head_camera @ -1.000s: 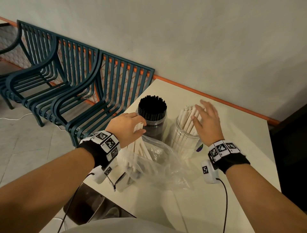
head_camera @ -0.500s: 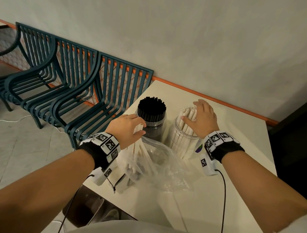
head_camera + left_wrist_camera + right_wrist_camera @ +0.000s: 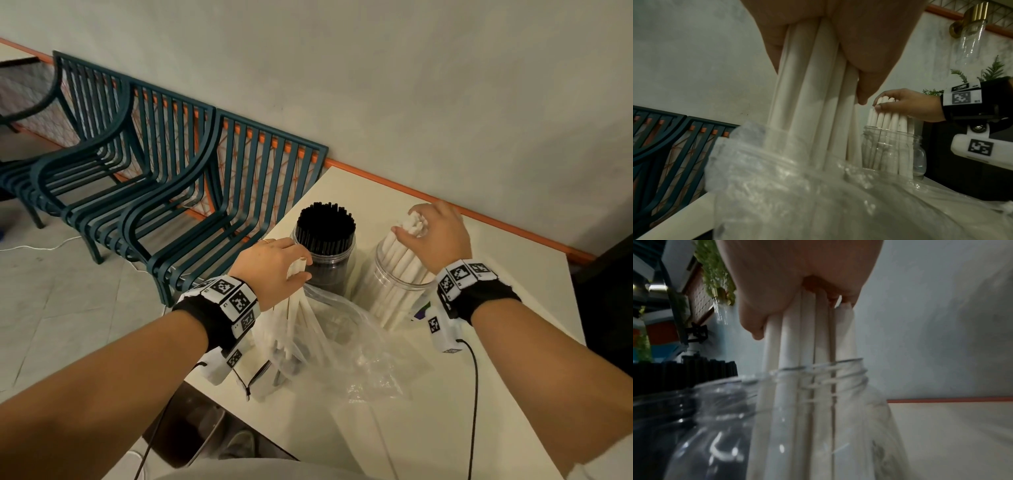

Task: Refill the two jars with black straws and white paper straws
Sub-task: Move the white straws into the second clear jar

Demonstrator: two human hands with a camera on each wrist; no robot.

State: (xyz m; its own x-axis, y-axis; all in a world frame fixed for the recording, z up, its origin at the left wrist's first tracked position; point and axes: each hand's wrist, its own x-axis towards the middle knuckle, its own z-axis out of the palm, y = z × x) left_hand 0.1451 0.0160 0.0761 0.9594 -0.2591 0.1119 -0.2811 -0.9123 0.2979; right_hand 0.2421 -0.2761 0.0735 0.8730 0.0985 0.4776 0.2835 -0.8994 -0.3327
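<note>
White straws (image 3: 301, 308) in the bag (image 3: 349, 346) are gripped by the left hand (image 3: 270, 270); the jar's (image 3: 394, 287) straw tops (image 3: 409, 224) are clasped under the right hand (image 3: 435, 236).

The head camera is looking forward and down over both forearms at the surface (image 3: 513, 281), taking in both jars and the bag. The left wrist camera is sitting close under the left hand (image 3: 838, 32), facing up along its straws toward the wall. The right wrist camera is looking up from beside the white-straw jar (image 3: 838, 386), which all three views are sharing.
</note>
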